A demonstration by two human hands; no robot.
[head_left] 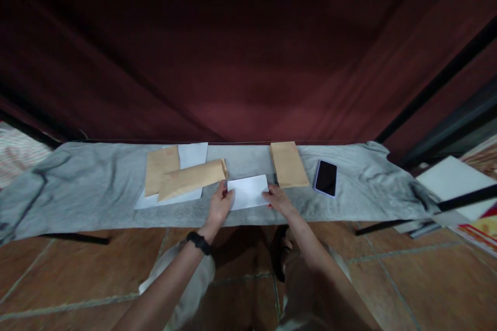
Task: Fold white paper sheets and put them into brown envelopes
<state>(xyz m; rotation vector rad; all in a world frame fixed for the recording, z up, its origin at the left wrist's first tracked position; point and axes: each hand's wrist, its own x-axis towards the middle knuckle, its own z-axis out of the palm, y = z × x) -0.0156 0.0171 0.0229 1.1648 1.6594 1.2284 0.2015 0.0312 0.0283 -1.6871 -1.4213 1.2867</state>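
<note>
A folded white paper [249,190] lies on the grey cloth [97,191] in front of me. My left hand [219,204] grips its left edge, thumb on top, a black band on that wrist. My right hand [276,198] grips its right edge. Left of the paper, two brown envelopes [182,175] overlap on top of white sheets [193,154]. Another brown envelope [288,164] lies just beyond my right hand.
A black phone [325,178] in a pale case rests on the cloth to the right. A dark red curtain [248,46] hangs behind. White board and printed sheets [454,181] sit at far right. Brown floor tiles [77,269] lie below.
</note>
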